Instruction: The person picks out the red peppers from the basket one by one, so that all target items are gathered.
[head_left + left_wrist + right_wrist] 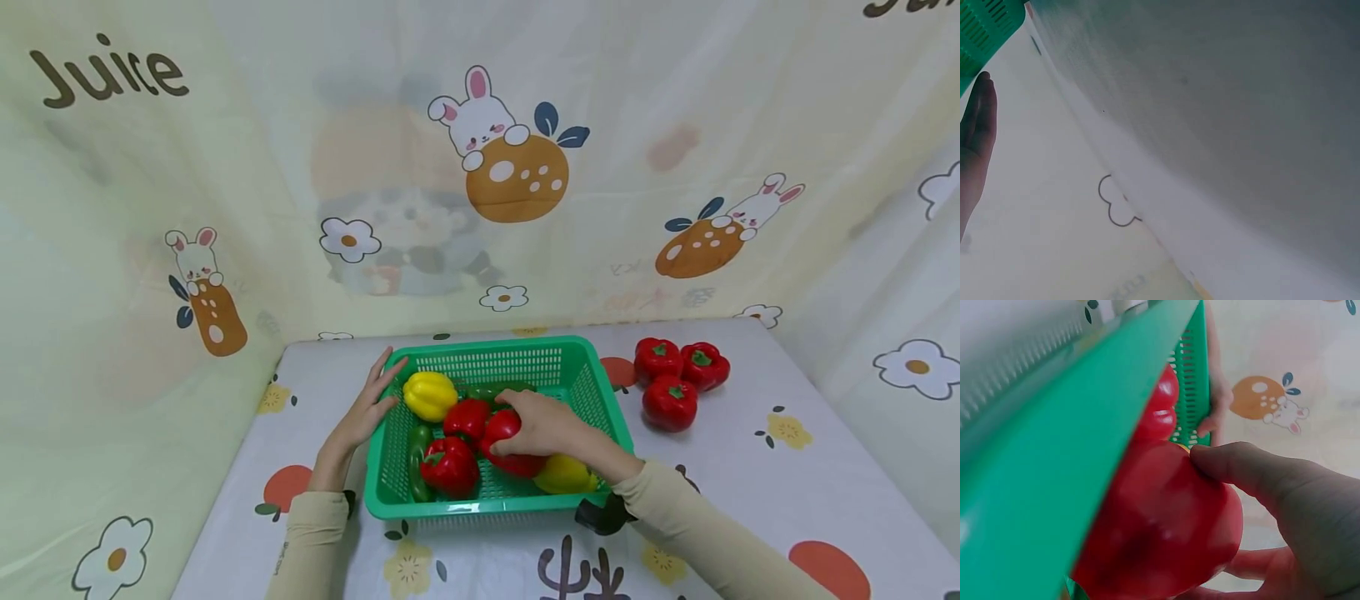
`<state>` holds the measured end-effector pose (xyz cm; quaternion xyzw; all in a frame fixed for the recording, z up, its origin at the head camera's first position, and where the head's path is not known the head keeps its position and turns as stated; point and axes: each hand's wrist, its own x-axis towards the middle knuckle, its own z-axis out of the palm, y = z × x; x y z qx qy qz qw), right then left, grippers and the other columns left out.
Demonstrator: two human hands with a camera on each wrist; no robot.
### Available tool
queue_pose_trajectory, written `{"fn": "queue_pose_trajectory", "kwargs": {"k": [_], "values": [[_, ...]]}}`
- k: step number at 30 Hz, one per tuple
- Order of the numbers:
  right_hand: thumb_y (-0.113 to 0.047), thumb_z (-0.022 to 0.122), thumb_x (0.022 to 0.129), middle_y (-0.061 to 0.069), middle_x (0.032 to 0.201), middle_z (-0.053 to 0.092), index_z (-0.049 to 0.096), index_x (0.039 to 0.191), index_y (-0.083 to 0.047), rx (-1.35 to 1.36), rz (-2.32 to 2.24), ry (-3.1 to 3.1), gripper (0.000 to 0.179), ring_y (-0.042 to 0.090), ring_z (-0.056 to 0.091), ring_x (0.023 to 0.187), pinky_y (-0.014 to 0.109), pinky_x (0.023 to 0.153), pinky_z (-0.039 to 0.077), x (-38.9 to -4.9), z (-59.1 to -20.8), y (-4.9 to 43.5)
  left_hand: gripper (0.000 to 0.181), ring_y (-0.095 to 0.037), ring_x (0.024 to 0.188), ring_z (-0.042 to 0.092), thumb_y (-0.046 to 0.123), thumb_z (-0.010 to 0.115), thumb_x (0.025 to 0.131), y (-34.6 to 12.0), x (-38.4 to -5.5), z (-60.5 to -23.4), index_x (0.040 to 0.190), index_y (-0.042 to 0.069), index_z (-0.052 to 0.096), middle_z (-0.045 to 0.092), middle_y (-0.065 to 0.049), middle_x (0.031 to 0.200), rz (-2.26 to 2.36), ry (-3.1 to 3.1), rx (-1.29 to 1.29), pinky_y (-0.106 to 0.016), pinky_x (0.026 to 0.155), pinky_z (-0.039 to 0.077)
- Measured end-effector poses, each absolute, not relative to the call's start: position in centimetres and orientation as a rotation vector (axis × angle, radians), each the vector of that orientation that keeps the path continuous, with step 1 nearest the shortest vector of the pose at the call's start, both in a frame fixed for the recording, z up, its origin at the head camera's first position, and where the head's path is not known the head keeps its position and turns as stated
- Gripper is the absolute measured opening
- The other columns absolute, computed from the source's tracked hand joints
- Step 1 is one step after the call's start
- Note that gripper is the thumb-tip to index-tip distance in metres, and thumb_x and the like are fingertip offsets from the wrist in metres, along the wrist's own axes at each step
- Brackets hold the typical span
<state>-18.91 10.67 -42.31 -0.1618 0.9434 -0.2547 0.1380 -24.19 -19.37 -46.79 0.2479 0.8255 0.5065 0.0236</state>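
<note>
A green plastic basket (487, 505) stands on the table. At its left rim, my left hand (362, 415) rests with fingers extended; the left wrist view shows straight fingers (985, 119) beside the basket wall. Inside the basket, my right hand (543, 423) grips a red bell pepper (504, 429) between thumb and fingers. That pepper (1166, 519) looms large in the right wrist view. Two other red bell peppers (452, 468) lie left of it, with a yellow bell pepper (430, 396) behind. A yellow, elongated item (566, 475) lies at the front right, partly under my right wrist.
Green cucumbers (420, 462) lie along the basket's left side and its back. Outside the basket, to the right, three red bell peppers (671, 403) sit clustered on the patterned tablecloth (738, 467). A printed curtain (600, 275) hangs behind the table.
</note>
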Motion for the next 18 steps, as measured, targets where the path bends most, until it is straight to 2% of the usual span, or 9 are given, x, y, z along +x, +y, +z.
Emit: {"fn": "queue_pose_trajectory", "kwargs": {"k": [11, 18], "values": [[-0.024, 0.083, 0.075, 0.013, 0.124, 0.058, 0.051, 0.139, -0.007, -0.504, -0.949, 2.734, 0.074, 0.029, 0.054, 0.11, 0.037, 0.073, 0.057, -18.8, -40.7, 13.5, 0.06, -0.05, 0.146, -0.001, -0.011, 0.045, 0.09, -19.4, -24.2, -46.9, 0.148, -0.01, 0.031, -0.001, -0.027, 0.161, 1.548, 2.572, 0.763, -0.075, 0.106, 0.008], [-0.022, 0.084, 0.074, 0.014, 0.123, 0.056, 0.05, 0.139, -0.007, -0.511, -0.989, 2.761, 0.075, 0.03, 0.054, 0.109, 0.039, 0.075, 0.057, -18.6, -40.5, 15.0, 0.06, -0.052, 0.145, 0.0, -0.011, 0.045, 0.09, -19.3, -24.0, -46.7, 0.148, -0.011, 0.032, 0.0, -0.029, 0.16, 1.545, 2.583, 0.776, -0.076, 0.105, 0.008]]}}
